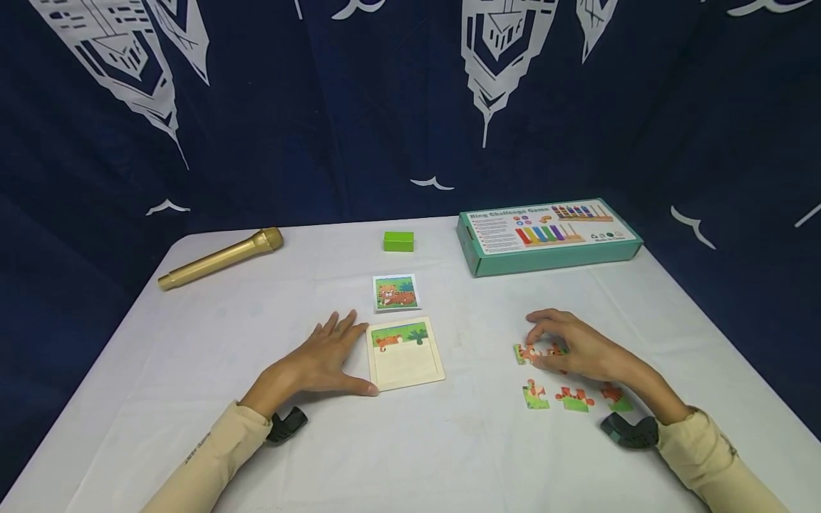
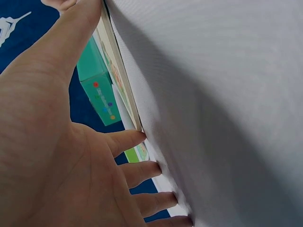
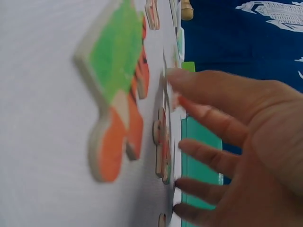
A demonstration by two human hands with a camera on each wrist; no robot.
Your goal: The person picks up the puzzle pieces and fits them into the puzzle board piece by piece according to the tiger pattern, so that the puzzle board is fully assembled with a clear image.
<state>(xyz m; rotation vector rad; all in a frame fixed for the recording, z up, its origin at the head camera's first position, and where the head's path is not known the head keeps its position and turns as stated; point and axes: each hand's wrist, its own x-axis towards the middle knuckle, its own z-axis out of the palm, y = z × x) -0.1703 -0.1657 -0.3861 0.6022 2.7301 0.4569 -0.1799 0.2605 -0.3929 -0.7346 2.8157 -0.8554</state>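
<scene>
Puzzle board (image 1: 405, 363) lies beside the left hand (image 1: 322, 362), touching its fingers (image 1: 354, 333).

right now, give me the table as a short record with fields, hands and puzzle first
left hand: spread, touching the left edge of the wooden puzzle board
right hand: at the loose tiger puzzle pieces; whether it grips one, cannot tell
board fill: top strip in, rest bare
picture card: shows a tiger, just beyond the board
far left: gold microphone-shaped object
far middle: green block
far right: Ring Challenge Game box
</scene>
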